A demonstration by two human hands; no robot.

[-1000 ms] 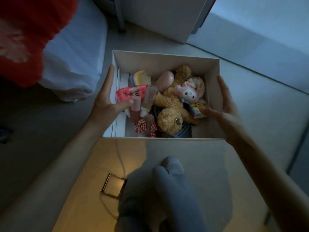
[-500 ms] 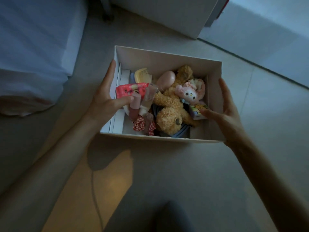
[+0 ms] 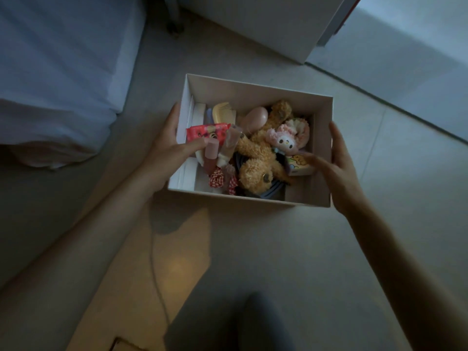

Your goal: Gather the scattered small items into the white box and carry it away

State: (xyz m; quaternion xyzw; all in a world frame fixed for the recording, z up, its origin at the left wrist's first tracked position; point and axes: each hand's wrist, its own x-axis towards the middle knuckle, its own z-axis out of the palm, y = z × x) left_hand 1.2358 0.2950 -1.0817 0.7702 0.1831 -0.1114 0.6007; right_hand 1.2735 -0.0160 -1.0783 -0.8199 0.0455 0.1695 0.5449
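Head view: box [image 3: 255, 96] centre frame, above floor, full of toys. Left hand [image 3: 167, 150] and right hand [image 3: 336, 165] clamped on side walls, thumbs inside. I judge load light, card walls flexible; grip low, keep level.

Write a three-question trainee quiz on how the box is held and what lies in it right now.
1. True or false: both hands grip the white box, one on each side wall.
2. Which item lies nearest the left hand thumb?
A. the yellow comb
B. the red packet
C. the brown teddy bear
3. Fill in: the pink-and-white plush rests on top of the ______.

Key
1. True; the right hand has its fingers outside the right wall and its thumb inside, the left hand likewise on the left wall.
2. B
3. brown teddy bear
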